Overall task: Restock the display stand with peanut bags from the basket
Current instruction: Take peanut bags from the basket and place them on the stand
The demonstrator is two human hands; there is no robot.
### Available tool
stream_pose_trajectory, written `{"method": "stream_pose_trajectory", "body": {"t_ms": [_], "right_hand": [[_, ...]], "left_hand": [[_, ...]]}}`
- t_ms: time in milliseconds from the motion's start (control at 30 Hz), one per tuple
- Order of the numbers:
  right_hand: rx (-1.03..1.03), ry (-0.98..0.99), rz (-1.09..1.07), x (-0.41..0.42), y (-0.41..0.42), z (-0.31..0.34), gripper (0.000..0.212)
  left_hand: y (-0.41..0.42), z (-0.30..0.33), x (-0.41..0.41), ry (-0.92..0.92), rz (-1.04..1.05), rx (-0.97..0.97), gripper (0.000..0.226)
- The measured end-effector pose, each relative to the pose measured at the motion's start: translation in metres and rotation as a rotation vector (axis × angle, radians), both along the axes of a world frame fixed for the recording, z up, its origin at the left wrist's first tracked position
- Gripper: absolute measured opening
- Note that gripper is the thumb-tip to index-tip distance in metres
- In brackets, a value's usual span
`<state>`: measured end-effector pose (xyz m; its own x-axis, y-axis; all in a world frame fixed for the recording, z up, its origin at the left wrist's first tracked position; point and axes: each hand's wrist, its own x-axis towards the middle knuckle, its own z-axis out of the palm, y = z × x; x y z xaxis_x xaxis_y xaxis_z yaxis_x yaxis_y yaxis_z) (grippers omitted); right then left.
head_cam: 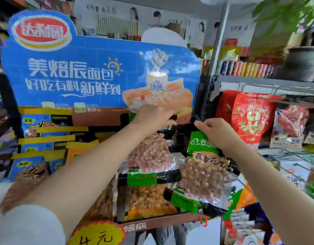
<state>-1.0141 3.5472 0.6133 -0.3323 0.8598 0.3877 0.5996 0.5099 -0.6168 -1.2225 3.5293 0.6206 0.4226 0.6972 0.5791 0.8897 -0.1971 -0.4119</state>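
While the right hand (pixel 216 133) pinches a green-topped peanut bag (pixel 204 171) by its header just right of the hanging peanut bags (pixel 150 156), left hand (pixel 152 115) curls round the peg above them. Judgement: steady peg, thread header hole squarely. Basket unseen.

The display stand (pixel 99 71) stands left of the shelf (pixel 269 84). A peanut bag (pixel 204 175) hangs from the right hand (pixel 216 133), right of a hung bag (pixel 150 154) that is under the left hand (pixel 150 115). A price tag (pixel 97 234) sits before the stand's foot.
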Motion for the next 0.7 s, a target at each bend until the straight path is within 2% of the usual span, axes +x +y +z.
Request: {"method": "stream_pose_trajectory", "body": {"t_ms": [100, 167, 267, 333, 400, 500, 567, 700], "right_hand": [[-0.183, -0.072, 0.101, -0.001, 0.015, -0.003, 0.047], [-0.232, -0.146, 0.199, -0.003, 0.021, -0.006, 0.040], [-0.174, -0.161, 0.292, -0.021, 0.028, -0.016, 0.040], [-0.033, -0.247, 0.248, -0.040, 0.039, -0.026, 0.044], [0.073, -0.291, 0.150, -0.061, 0.051, -0.038, 0.046], [0.173, -0.291, 0.048, -0.083, 0.065, -0.056, 0.042], [0.220, -0.373, -0.008, -0.093, 0.070, -0.069, 0.032], [0.160, -0.352, -0.041, -0.089, 0.053, -0.089, 0.025]], "left_hand": [[0.028, -0.021, 0.000, 0.035, 0.077, -0.038, 0.038], [0.042, -0.044, -0.003, 0.029, 0.145, -0.168, 0.033], [0.046, -0.074, -0.019, -0.129, 0.128, -0.447, 0.035], [0.036, -0.081, -0.034, -0.272, 0.118, -0.446, 0.041], [0.020, -0.081, -0.050, -0.386, 0.114, -0.409, 0.036], [-0.014, -0.077, -0.061, -0.394, 0.081, -0.334, 0.025], [-0.036, -0.079, -0.061, -0.352, 0.029, -0.319, 0.019], [-0.076, -0.083, -0.047, -0.310, -0.044, -0.354, 0.022]]}}
